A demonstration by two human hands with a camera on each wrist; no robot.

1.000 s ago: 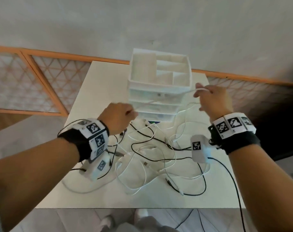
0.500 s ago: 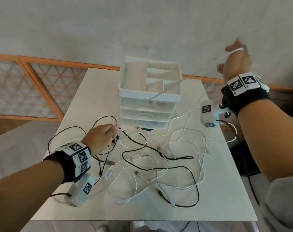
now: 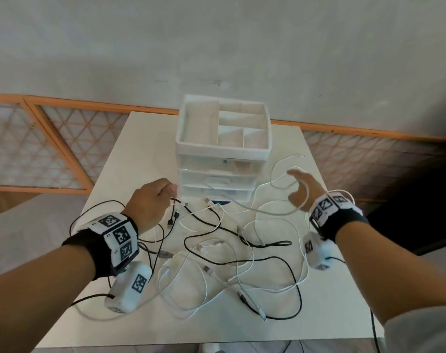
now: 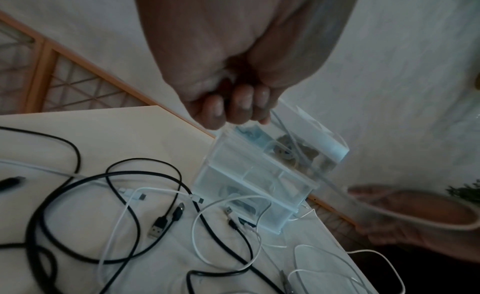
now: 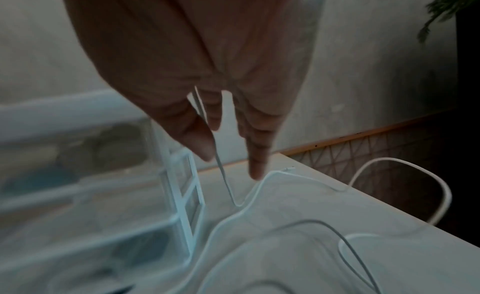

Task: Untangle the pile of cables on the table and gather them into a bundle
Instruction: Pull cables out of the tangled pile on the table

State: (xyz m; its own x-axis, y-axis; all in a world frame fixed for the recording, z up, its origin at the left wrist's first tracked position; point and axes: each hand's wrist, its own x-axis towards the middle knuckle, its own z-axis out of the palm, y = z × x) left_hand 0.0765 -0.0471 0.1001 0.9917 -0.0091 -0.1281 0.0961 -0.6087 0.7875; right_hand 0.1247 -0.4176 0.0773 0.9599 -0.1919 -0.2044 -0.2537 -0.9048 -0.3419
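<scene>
A tangle of black and white cables (image 3: 209,268) lies across the middle of the white table (image 3: 344,301); the left wrist view shows its black plugs (image 4: 166,222). My left hand (image 3: 153,200) hovers left of the drawers with its fingers (image 4: 233,105) curled around one end of a thin white cable (image 3: 275,212). That cable sags over to my right hand (image 3: 299,189), right of the drawers, where it hangs looped over the thumb side. The right fingers (image 5: 257,154) are straight and spread, with the cable (image 5: 224,175) running down between thumb and index.
A white drawer organiser (image 3: 224,151) with an open divided top tray stands at the table's back centre, between my hands (image 4: 259,175). Orange-framed lattice panels run along the wall behind. The table's right edge is close to my right hand. Camera leads trail from both wrists.
My right hand has come down from high at the upper right to just above the table beside the drawers, and its fingers have spread. The white cable now hangs slack. My left hand barely moved.
</scene>
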